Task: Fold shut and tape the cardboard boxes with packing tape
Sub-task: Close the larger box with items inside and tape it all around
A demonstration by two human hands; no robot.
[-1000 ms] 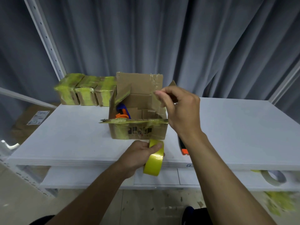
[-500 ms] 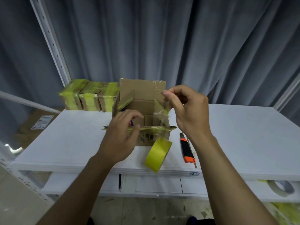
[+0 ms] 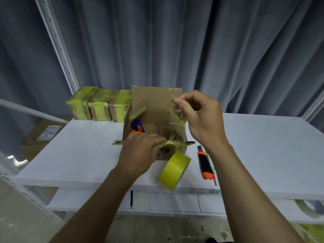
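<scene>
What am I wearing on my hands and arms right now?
Nothing shows: the left hand and right hand are ungloved, with no rings, watch or wristband visible, and both forearms are free of sleeves up to the frame's edge.

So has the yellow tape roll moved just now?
Yes. The tape roll went from the left hand up onto the table, now in front of the open box, beside the utility knife.

— Where do we hold the open cardboard box point(image 3: 157, 118)?
— Our left hand point(image 3: 140, 153) grips its front flap point(image 3: 177, 142); our right hand point(image 3: 201, 118) pinches a tape strip point(image 3: 177, 113) at the right flap point(image 3: 179, 128).
— The yellow tape roll point(image 3: 174, 170)?
— Beside the utility knife point(image 3: 206, 163).
</scene>
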